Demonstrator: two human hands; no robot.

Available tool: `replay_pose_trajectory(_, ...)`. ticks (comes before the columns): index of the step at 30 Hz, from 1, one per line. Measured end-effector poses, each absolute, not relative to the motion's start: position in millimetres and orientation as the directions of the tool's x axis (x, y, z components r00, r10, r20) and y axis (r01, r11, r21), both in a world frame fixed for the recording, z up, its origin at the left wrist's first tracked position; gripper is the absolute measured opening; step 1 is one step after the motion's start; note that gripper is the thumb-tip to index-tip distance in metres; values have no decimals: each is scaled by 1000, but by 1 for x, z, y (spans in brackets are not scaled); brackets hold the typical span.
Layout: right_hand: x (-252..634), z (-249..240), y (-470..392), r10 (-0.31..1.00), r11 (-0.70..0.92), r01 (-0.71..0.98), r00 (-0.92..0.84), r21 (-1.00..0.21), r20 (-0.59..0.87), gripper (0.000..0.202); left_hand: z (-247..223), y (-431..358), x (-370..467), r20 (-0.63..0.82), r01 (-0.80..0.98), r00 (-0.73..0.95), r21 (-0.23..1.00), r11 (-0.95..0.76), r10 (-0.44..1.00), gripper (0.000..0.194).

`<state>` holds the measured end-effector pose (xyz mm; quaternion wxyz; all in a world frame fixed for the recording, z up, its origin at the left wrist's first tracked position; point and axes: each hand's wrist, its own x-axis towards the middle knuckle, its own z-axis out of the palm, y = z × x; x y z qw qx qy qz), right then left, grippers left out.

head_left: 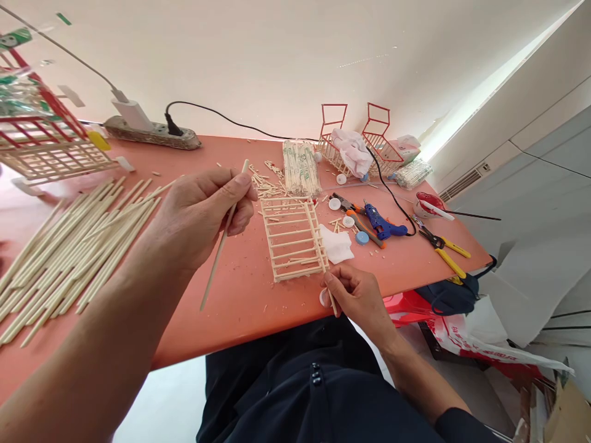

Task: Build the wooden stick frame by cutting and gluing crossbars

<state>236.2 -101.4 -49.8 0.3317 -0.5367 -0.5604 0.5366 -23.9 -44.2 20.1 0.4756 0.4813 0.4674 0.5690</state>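
Note:
My left hand (212,200) is closed on a thin wooden stick (216,264), which slants down above the orange table. Near the front edge, my right hand (357,292) pinches the lower end of another wooden stick (316,237). That stick lies along the right side of a small ladder-like stick frame (273,246) lying on the table. The frame has several crossbars between its side rails. A white bottle cap (325,298) is partly hidden by my right fingers. Many loose wooden sticks (87,246) lie in a spread pile left of my left arm.
A blue glue gun (384,223), pliers (360,224) and yellow-handled wire strippers (446,247) lie on the right. Packed sticks (301,167) and red-and-plain stick models (381,147) stand behind. A power strip (154,134) is against the wall; a cup of red paint (427,203) stands far right.

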Motion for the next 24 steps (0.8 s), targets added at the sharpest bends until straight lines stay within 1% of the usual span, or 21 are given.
replay_pose_trajectory(9, 233, -47, -101, 958, -149, 250, -202, -957, -202, 44, 21, -44, -24, 103, -106, -100, 988, -114, 990, 29)
replay_pose_trajectory(16, 234, -52, -101, 959, -155, 232, -197, -960, -202, 43, 19, -46, -26, 114, -90, -85, 989, -121, 990, 29)
replay_pose_trajectory(24, 235, -55, -101, 959, -159, 228, -195, -960, -205, 44, 22, -44, -24, 104, -90, -111, 989, -115, 988, 30)
